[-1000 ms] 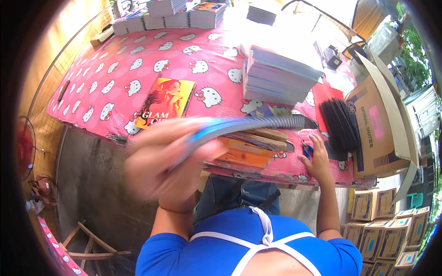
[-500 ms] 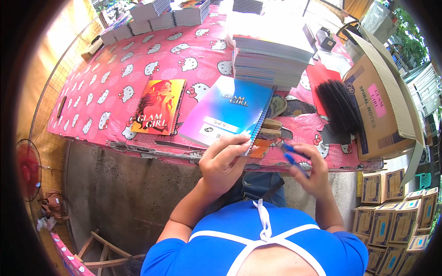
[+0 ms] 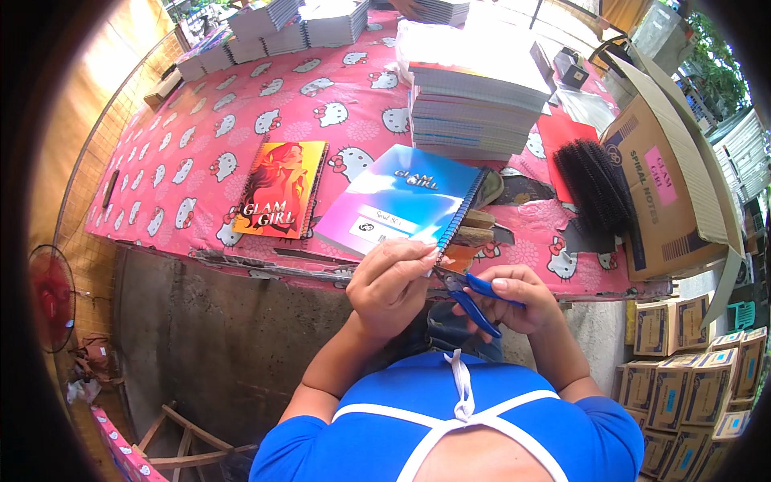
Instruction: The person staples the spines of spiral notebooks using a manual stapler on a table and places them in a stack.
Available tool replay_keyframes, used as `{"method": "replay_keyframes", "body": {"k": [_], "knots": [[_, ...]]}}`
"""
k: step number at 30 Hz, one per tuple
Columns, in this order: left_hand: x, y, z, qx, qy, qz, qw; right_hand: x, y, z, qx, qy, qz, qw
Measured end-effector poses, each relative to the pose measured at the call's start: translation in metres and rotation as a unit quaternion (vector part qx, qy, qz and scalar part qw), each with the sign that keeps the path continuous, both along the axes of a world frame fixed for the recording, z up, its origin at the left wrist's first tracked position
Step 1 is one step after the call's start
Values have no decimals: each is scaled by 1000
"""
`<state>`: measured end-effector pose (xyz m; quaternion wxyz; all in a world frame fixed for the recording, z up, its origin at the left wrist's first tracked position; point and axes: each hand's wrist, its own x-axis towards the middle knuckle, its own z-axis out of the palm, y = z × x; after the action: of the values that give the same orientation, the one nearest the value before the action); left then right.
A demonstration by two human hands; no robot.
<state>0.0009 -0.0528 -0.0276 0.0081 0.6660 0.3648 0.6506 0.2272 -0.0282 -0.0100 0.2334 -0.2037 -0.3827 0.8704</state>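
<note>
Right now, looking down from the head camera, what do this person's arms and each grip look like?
The left grip and right grip are ordinary human hands, ungloved, with no cables or markings I can see. The forearms are bare. Short bright-blue sleeves cover the upper arms, part of a blue top with white trim and a knotted white strip.

Just beyond the left hand [image 3: 393,281], a spiral notebook [image 3: 401,197] is washed in pink, violet and bright blue. At the right hand [image 3: 524,300], pliers [image 3: 480,312] are fitted with blue handles. Farther out to the left hand's left, a second notebook [image 3: 277,193] is covered in yellow, orange and red; the pink tablecloth [image 3: 249,104] is patterned with white cat heads and red bows. Beyond the right hand, black coils [image 3: 593,185] are flanked by a red sheet [image 3: 566,128] and a brown carton [image 3: 695,217].
</note>
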Motion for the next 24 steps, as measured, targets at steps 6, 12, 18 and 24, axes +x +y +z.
{"method": "replay_keyframes", "body": {"k": [6, 12, 18, 24], "knots": [[-69, 33, 7, -39, -232, 193, 952, 11, 7, -8, 436, -270, -286, 809], [-208, 41, 74, 235, -85, 294, 922, 84, 44, -100, 610, -523, -315, 505], [-162, 90, 147, -149, 287, 265, 908, 83, 38, -100, 578, -541, -333, 513], [-228, 166, -55, -441, 471, 182, 742, 83, 39, -105, 576, -566, -312, 501]]}}
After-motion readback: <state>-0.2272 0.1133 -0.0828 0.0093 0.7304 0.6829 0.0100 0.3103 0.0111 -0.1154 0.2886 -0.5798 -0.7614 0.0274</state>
